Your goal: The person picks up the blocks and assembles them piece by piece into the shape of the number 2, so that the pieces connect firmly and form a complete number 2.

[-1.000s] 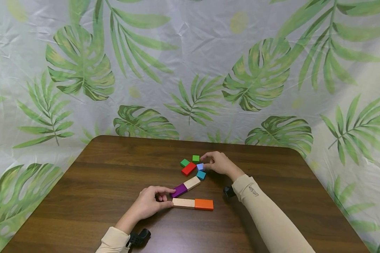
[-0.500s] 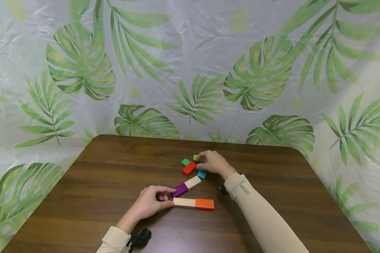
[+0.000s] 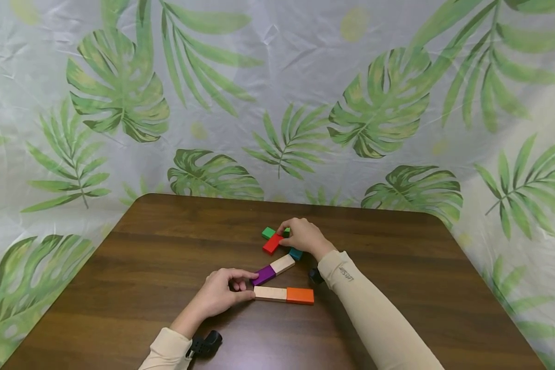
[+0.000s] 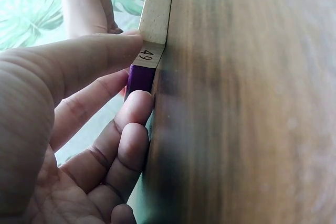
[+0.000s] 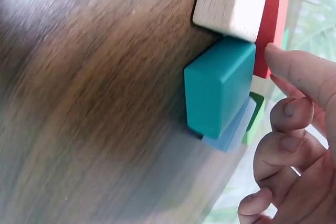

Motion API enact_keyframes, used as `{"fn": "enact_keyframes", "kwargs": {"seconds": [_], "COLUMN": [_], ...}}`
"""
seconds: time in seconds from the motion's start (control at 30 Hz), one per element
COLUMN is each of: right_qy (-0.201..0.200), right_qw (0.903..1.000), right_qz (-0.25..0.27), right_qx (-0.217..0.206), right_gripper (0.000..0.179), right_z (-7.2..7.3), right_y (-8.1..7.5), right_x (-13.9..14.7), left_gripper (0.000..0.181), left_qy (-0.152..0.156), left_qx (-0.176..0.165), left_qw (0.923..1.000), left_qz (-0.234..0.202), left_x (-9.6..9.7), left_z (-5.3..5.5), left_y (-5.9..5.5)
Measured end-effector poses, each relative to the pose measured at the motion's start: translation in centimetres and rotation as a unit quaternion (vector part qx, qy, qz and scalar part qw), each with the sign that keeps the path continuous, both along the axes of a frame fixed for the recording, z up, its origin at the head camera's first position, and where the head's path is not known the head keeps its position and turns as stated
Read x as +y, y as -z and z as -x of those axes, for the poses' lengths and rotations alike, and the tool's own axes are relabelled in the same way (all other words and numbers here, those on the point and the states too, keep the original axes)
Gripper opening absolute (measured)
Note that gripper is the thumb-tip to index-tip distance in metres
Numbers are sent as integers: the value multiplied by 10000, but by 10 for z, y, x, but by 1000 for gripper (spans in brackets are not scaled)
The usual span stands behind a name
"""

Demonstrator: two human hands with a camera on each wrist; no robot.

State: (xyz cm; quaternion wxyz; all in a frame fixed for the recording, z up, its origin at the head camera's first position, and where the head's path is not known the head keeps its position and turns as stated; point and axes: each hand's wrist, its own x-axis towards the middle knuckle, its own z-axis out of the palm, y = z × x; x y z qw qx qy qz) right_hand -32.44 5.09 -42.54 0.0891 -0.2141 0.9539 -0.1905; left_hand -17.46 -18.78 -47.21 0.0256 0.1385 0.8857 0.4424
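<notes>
My left hand (image 3: 219, 293) rests at the near ends of two rows of blocks. Its index fingertip touches the purple block (image 3: 262, 275), and its thumb lies against the end of a plain wooden block (image 3: 270, 293). An orange block (image 3: 299, 295) continues that row; a second plain wooden block (image 3: 282, 264) follows the purple one. At the far cluster, my right hand (image 3: 305, 237) pinches a red block (image 3: 273, 243) by its upper end between thumb and index finger. Below that hand sits a teal block (image 5: 218, 87), with a light blue block (image 5: 231, 127) behind it.
A green block (image 3: 268, 233) lies at the red block's upper left. A brighter green block (image 5: 255, 119) is partly covered by the right hand in the head view. The brown wooden table (image 3: 143, 267) ends at a leaf-patterned cloth (image 3: 296, 92).
My right hand has moved left from the light blue block to the red block, which has turned and shifted slightly left. The left hand has stayed in place.
</notes>
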Motion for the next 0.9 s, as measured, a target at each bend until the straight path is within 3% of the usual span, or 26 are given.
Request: {"fn": "enact_keyframes", "kwargs": {"seconds": [0.4, 0.67, 0.9], "right_qy": [10, 452, 737], "right_qw": [10000, 9987, 9965], "right_qz": [-71, -99, 386], "right_qx": [21, 204, -74], "right_gripper": [24, 31, 32], "right_z": [0, 11, 18], "right_y": [0, -1, 2], "right_x": [-10, 1, 10], "left_gripper": [31, 31, 31], "left_qy": [-21, -24, -18], "left_qx": [-11, 80, 104], "left_qw": [10000, 10000, 9999], "left_qz": [-6, 45, 63], "left_x": [0, 0, 0], "left_z": [1, 2, 2], "left_y": [1, 2, 3]}}
